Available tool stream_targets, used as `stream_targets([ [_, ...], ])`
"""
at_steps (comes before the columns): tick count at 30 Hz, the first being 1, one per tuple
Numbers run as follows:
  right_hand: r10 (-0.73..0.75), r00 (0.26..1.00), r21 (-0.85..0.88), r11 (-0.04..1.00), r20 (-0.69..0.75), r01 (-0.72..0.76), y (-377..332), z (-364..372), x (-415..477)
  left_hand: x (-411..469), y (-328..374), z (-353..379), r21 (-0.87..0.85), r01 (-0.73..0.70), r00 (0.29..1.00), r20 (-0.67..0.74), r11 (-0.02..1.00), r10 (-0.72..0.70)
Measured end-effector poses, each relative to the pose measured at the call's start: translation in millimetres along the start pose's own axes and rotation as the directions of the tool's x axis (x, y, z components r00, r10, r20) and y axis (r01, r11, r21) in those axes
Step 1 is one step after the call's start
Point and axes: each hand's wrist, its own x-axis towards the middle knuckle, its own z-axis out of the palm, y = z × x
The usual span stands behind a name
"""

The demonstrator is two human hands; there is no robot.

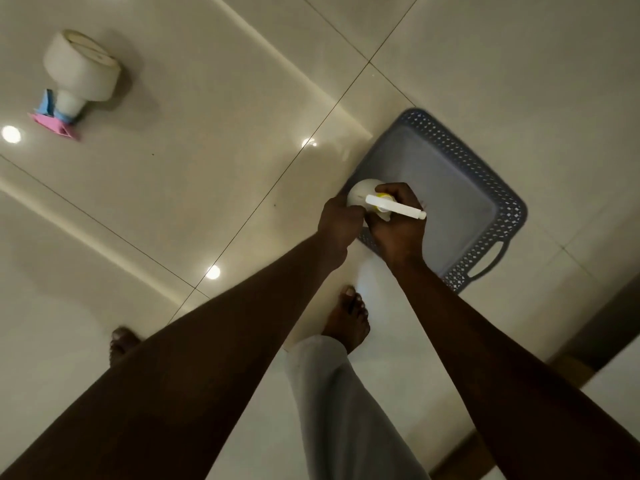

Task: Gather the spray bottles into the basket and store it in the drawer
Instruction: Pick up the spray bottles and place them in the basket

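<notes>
- A white spray bottle with a white trigger head and a yellow collar is held upright in both hands, over the basket's near-left corner. Its nozzle points right, across the basket's inside.
- The right hand grasps the bottle at the neck, with its fingers wrapped round just under the trigger head.
- The left hand clasps the round body of the bottle from the left side, fingers curled against it and knuckles close to the right hand's.
- The basket is grey, with perforated walls and a loop handle at its near end. It sits on the floor at an angle to the tile seams, and what shows of its bottom is bare.
- A second spray bottle, white with a pink and blue head, lies on its side on the floor far to the left, well apart from the basket.
- The floor is glossy cream tile with dark seams and bright light reflections.
- Two bare feet stand on the floor near the basket, and a grey trouser leg shows above the right foot.
- A dark strip with a wood-toned edge runs along the right border; I cannot tell what it belongs to.
</notes>
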Motion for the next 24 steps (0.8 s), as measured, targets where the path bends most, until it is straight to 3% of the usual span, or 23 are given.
stream_targets([
  [9, -0.042, 0.999, 0.005, 0.999, 0.031, 0.042, 16.4, -0.6, -5.0, 2.7, -0.4, 8.2, 0.036, 0.006, 1.0, -0.011, 0.999, -0.005],
  [13, 0.021, 0.998, 0.034, 0.999, 0.065, -0.023, 14.8, -5.9, -9.2, -2.1, 1.3, 8.0, -0.008, -0.006, 0.999, -0.032, 1.0, 0.005],
  [17, 0.245, 0.97, 0.148, 0.959, 0.003, -0.243, 2.3, -18.9, -38.2, -28.9, 7.0, -7.7, -0.06, 0.013, 0.998, -0.063, 0.998, -0.017],
  [22, 0.46, 0.888, -0.174, 0.874, -0.008, -0.454, -30.0, -36.1, -85.7, -85.7, 24.8, -55.2, -0.089, -0.015, 0.995, -0.1, 0.996, 0.006],
  [24, 0.509, 0.86, -0.177, 0.851, 0.048, -0.494, -58.9, -32.1, -99.8, -107.0, 33.7, -82.9, -0.109, -0.026, 0.992, -0.122, 0.994, 0.013],
])
